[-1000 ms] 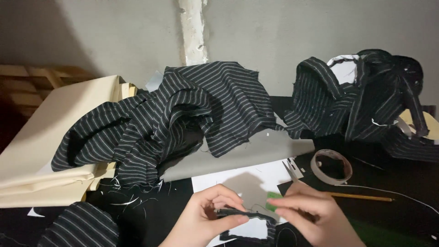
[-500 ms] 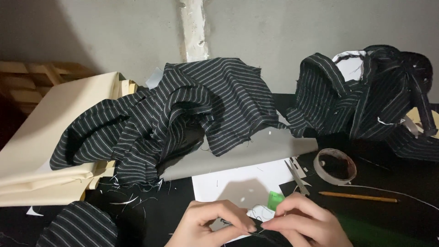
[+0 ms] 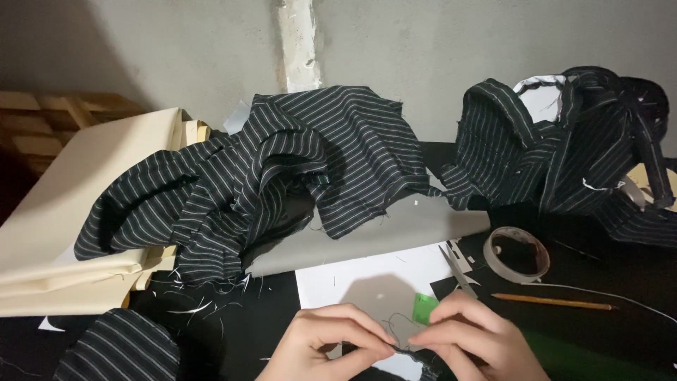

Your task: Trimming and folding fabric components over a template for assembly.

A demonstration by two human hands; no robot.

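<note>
- Closest in, at the bottom edge: the left hand [image 3: 331, 342] and the right hand [image 3: 469, 339] meet fingertip to fingertip, both pinched nearly shut on a small dark fabric piece [image 3: 412, 351], with a loose thread [image 3: 398, 326] curling up above it.
- That tight two-handed pinch looks like fine work: it holds the little scrap taut and steady right under the eyes, over the white paper [image 3: 367, 279], where dark cloth and thread stand out.
- The piece itself is mostly hidden by fingers; what shows is dark, narrow and frayed. I can't tell whether a needle is in play.
- Just behind the right hand sit a green chalk block [image 3: 425, 308] and scissors [image 3: 458, 271], blades pointing away, parked within easy reach.
- Off to the right, a roll of tape [image 3: 520, 252] and a pencil [image 3: 551, 302] lie on the black table [image 3: 620, 339].
- Lower left, a striped cut panel [image 3: 116, 349] lies flat.
- Further back, a big heap of black pinstripe fabric [image 3: 282, 176] is draped over cream folded cloth [image 3: 77, 226] and a grey sheet [image 3: 381, 236].
- Farthest right, a second pinstripe bundle [image 3: 564, 155] is pushed against the concrete wall [image 3: 423, 49].
</note>
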